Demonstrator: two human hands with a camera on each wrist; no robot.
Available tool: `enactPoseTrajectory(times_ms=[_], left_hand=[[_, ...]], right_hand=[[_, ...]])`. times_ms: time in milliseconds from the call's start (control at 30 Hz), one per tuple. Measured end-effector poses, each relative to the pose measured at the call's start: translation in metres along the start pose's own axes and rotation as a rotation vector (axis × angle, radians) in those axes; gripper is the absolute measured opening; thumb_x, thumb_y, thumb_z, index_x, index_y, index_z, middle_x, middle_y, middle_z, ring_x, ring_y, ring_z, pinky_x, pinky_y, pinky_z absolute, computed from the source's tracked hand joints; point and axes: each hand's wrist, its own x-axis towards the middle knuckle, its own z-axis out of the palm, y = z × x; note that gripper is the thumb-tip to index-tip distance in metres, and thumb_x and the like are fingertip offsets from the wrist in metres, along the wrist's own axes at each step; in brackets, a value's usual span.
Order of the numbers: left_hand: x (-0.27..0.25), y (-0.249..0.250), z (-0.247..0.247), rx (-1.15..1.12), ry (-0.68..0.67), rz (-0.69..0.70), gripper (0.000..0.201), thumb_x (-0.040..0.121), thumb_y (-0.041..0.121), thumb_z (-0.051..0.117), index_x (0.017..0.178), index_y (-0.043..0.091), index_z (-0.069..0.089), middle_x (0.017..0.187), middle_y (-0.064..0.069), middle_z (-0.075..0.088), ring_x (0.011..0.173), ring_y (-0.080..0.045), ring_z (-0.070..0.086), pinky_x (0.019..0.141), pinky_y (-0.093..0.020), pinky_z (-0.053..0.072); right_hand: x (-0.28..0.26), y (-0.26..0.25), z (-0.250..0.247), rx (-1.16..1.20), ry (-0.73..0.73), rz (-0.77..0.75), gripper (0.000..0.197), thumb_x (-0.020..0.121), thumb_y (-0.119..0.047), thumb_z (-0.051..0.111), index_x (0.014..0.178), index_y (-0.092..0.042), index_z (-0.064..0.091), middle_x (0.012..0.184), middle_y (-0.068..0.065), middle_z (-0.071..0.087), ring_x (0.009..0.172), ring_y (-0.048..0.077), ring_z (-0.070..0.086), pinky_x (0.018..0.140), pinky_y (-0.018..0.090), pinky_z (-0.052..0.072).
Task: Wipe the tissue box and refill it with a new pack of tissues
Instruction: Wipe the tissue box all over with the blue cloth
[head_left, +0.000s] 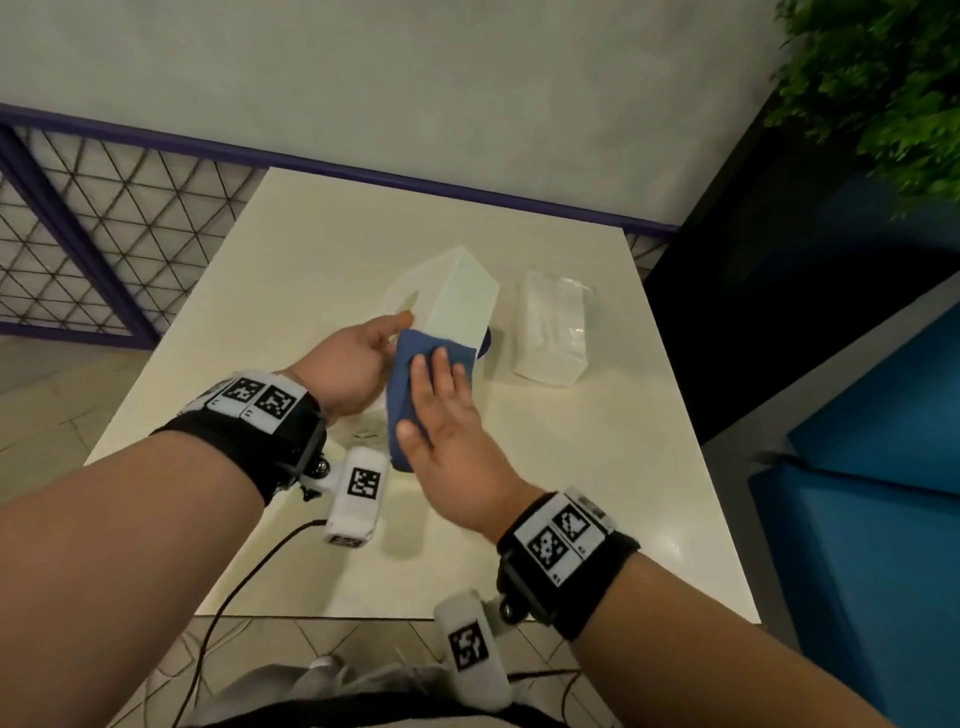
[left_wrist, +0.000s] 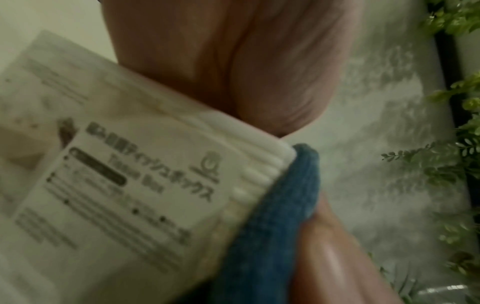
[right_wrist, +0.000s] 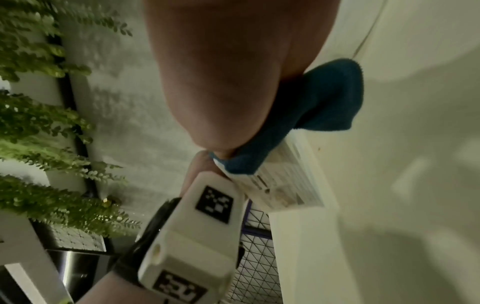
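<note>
A white plastic tissue box (head_left: 462, 296) is tilted up off the cream table (head_left: 311, 249), with its oval slot facing left. My left hand (head_left: 358, 364) grips its near end, the thumb on the slot face; its fingers are hidden behind the box. In the left wrist view the box's labelled underside (left_wrist: 130, 185) lies against my left palm (left_wrist: 233, 61). A folded blue cloth (head_left: 410, 384) covers the box's near end. My right hand (head_left: 447, 410) presses the cloth there with straight fingers. The right wrist view shows the cloth (right_wrist: 324, 98) draped over the box's edge (right_wrist: 293, 181).
A sealed clear pack of white tissues (head_left: 553, 327) lies on the table just right of the box. A blue seat (head_left: 883, 467) and a green plant (head_left: 883, 78) stand to the right. A mesh fence (head_left: 104, 234) runs behind on the left. A black cable (head_left: 249, 571) hangs over the table's near edge.
</note>
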Motion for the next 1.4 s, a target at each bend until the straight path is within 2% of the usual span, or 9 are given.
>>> enactPoseTrajectory(times_ms=[300,433,533,700,800,967,1200,1300,1400], left_hand=[[-0.012,-0.007,0.016,-0.098,-0.082,0.141,0.047,0.101,0.006,0.039,0.143,0.026,0.044,0.144,0.010,0.048,0.131,-0.005,0.044,0.114,-0.030,0.029],[-0.008,-0.004,0.009,-0.177,0.006,0.097,0.045,0.102,0.006,0.038,0.142,0.024,0.044,0.134,0.002,0.055,0.100,-0.001,0.060,0.095,-0.019,0.045],[-0.004,-0.002,-0.005,-0.228,0.069,0.056,0.050,0.097,-0.006,0.037,0.140,0.019,0.048,0.128,-0.011,0.062,0.124,-0.028,0.053,0.106,-0.038,0.040],[-0.011,-0.001,0.000,-0.178,0.043,0.113,0.049,0.098,-0.005,0.036,0.140,0.017,0.047,0.122,-0.021,0.064,0.125,-0.026,0.052,0.114,-0.048,0.026],[-0.013,-0.009,0.005,-0.172,-0.009,0.149,0.046,0.099,0.007,0.041,0.133,0.035,0.053,0.128,0.002,0.062,0.117,-0.018,0.049,0.109,-0.039,0.025],[-0.023,-0.014,0.001,-0.084,-0.048,0.194,0.049,0.100,0.004,0.040,0.127,0.043,0.052,0.135,0.011,0.056,0.125,-0.006,0.050,0.111,-0.032,0.033],[-0.017,-0.007,-0.033,0.304,-0.308,0.058,0.039,0.089,0.045,0.047,0.124,0.062,0.047,0.140,0.013,0.049,0.130,-0.013,0.046,0.114,-0.039,0.030],[-0.008,0.007,-0.025,0.940,-0.210,0.049,0.077,0.077,0.078,0.039,0.145,0.043,0.029,0.144,0.000,0.030,0.131,-0.029,0.039,0.112,-0.040,0.028],[-0.009,0.012,0.013,1.201,0.013,0.282,0.102,0.073,0.063,0.063,0.151,0.016,0.014,0.152,-0.008,0.024,0.135,-0.029,0.035,0.108,-0.044,0.028]], right_hand=[[0.094,0.040,-0.097,-0.033,0.310,0.167,0.053,0.103,-0.022,0.033,0.153,-0.014,0.016,0.161,0.015,0.010,0.150,0.031,0.006,0.121,0.040,0.006],[0.078,0.020,-0.066,-0.062,0.129,0.142,0.055,0.105,-0.028,0.026,0.153,-0.018,0.002,0.163,0.011,-0.004,0.150,0.029,-0.006,0.119,0.035,-0.004],[0.024,-0.010,-0.014,-0.037,0.053,-0.017,0.058,0.104,-0.029,0.031,0.153,-0.022,0.002,0.163,0.006,-0.008,0.149,0.024,-0.012,0.117,0.032,-0.008],[0.049,0.006,-0.029,-0.057,0.193,-0.057,0.056,0.101,-0.037,0.029,0.153,-0.025,0.013,0.163,0.007,0.002,0.150,0.026,-0.003,0.119,0.035,-0.003],[0.095,0.024,-0.077,-0.004,0.309,0.073,0.055,0.101,-0.035,0.028,0.153,-0.024,0.013,0.163,0.010,0.005,0.150,0.028,0.002,0.123,0.042,0.006],[0.111,0.021,-0.119,0.113,0.286,0.322,0.049,0.101,-0.042,0.029,0.141,-0.015,0.040,0.139,0.015,0.050,0.128,0.030,0.046,0.101,0.035,0.036],[0.098,0.029,-0.096,0.505,0.427,0.618,0.028,0.084,-0.032,0.062,0.078,-0.005,0.060,0.090,0.015,0.064,0.096,0.037,0.066,0.079,0.042,0.053],[0.096,0.029,-0.072,0.535,0.558,0.720,0.028,0.087,-0.030,0.058,0.085,-0.002,0.061,0.079,0.009,0.062,0.081,0.031,0.062,0.069,0.038,0.049],[0.095,0.016,-0.055,0.595,0.632,0.729,0.040,0.086,-0.034,0.055,0.108,-0.003,0.063,0.090,0.008,0.066,0.081,0.026,0.060,0.069,0.033,0.046]])
